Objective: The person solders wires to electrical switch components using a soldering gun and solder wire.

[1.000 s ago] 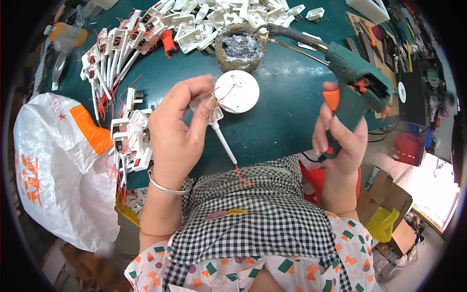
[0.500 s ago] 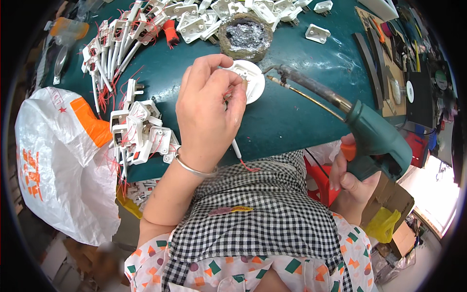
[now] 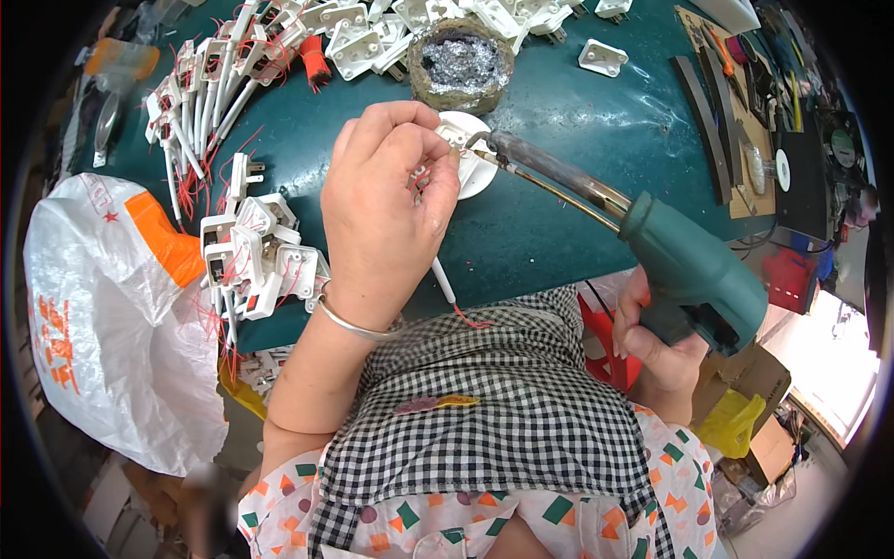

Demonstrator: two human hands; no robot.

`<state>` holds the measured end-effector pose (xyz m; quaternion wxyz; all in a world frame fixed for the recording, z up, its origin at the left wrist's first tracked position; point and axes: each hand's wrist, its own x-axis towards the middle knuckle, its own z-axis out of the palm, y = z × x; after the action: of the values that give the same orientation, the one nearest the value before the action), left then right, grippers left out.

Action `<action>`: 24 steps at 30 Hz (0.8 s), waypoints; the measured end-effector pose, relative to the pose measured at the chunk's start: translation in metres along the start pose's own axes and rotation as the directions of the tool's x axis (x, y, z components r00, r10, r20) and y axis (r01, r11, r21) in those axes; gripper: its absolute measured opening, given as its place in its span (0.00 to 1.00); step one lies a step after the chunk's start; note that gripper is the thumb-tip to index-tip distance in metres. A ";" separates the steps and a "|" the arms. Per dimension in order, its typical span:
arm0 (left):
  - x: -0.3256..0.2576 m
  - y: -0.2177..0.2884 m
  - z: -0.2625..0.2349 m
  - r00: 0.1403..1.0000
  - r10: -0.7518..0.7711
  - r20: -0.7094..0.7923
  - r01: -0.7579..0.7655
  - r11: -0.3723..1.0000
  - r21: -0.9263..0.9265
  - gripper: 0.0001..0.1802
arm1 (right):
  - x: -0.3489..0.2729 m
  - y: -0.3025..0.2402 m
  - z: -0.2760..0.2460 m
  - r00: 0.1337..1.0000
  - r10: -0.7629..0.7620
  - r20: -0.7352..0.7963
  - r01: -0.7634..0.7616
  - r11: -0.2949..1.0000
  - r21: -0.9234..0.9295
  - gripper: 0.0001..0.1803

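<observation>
My left hand [image 3: 386, 191] is closed in a pinch over the near left edge of a round white plastic piece [image 3: 480, 177]. Thin red wire [image 3: 421, 179] shows between its fingers; the fingertips partly hide what they grip. Below that hand, a white tube [image 3: 443, 279] with a red wire end sticks out toward the apron. My right hand [image 3: 666, 349] is wrapped round the handle of a green soldering gun [image 3: 694, 265]. The gun's dark hooked tip [image 3: 477, 140] and a thin brass-coloured tube [image 3: 559, 193] reach the round piece, close to my left fingertips.
A crusty round pot of silvery metal [image 3: 461, 65] stands just beyond the round piece. White plug housings [image 3: 270, 252] with red wires pile up at left, near a white plastic bag [image 3: 121, 317]. Dark bars [image 3: 703, 130] and tools lie on a board at right.
The soldering gun has moved left, bringing its tip from beside the round piece to over it at my left fingertips. The left hand stays pinched; the whole view has shifted slightly.
</observation>
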<state>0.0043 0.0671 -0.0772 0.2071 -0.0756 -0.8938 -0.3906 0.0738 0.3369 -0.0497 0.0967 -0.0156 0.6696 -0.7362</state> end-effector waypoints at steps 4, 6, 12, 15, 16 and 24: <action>-0.001 0.000 0.000 1.000 0.004 -0.007 -0.004 1.000 -0.011 0.04 | 0.004 -0.006 0.001 0.999 0.021 0.046 -0.018 0.998 -0.059 0.33; -0.001 -0.001 0.001 1.000 0.007 -0.010 -0.007 1.000 -0.010 0.04 | 0.004 -0.012 0.005 0.998 0.062 -0.004 -0.062 0.997 -0.044 0.33; 0.001 -0.001 0.000 1.000 0.023 0.000 -0.023 1.000 0.000 0.04 | 0.004 -0.018 -0.001 0.999 0.007 0.047 0.005 0.970 -0.245 0.32; 0.001 0.000 0.000 1.000 -0.003 0.016 0.004 1.000 -0.014 0.04 | 0.002 -0.015 -0.002 1.000 -0.010 0.022 0.016 0.960 -0.281 0.30; 0.001 0.001 0.001 1.000 -0.020 -0.001 0.020 0.999 -0.032 0.05 | 0.002 -0.017 -0.002 1.000 -0.009 0.022 0.015 0.960 -0.281 0.30; 0.001 0.001 0.002 1.000 -0.011 -0.024 0.009 0.998 -0.056 0.06 | 0.004 -0.026 0.009 0.995 0.088 -0.055 -0.097 0.977 -0.189 0.27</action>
<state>0.0030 0.0690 -0.0769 0.2137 -0.0722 -0.8803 -0.4174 0.0679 0.3294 -0.0235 0.1135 0.0231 0.7395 -0.6631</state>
